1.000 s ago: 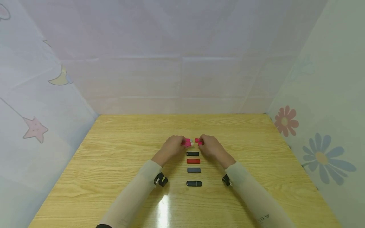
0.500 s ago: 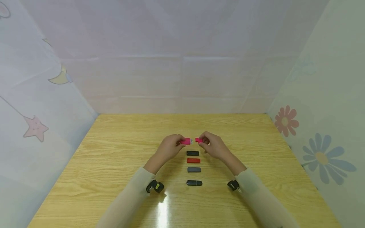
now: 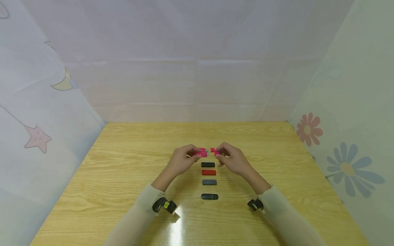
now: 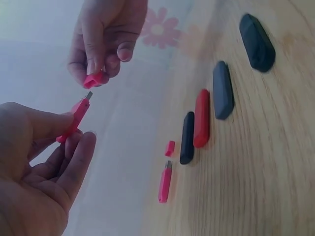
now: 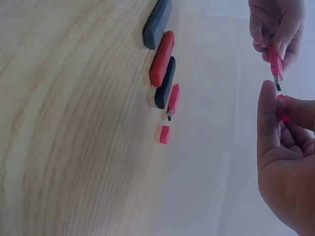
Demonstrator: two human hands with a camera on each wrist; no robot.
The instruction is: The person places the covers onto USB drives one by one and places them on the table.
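Note:
Between thumb and fingers my left hand (image 3: 182, 160) pinches a pink USB stick (image 4: 74, 122), its metal plug bare and pointing to the right hand. My right hand (image 3: 234, 160) pinches a small pink cap (image 4: 92, 80), a short gap away from the plug. Both pieces are raised above the table. Below them lies a second pink USB stick (image 4: 166, 184) with its plug bare, and its pink cap (image 4: 170, 148) sits just apart from the plug. In the right wrist view, the fingers partly hide the held cap.
Toward the person lie a black USB stick (image 3: 208, 164), a red one (image 3: 209, 172), a grey one (image 3: 209, 182) and a rounded black one (image 3: 209, 196), in a column on the wooden table (image 3: 123, 177). Fabric walls (image 3: 197, 78) enclose the table's back and sides.
Both hands have risen from the tabletop, lifting one pink USB stick and a cap. The wrists have shifted outward and toward the person. The other USB sticks have stayed put.

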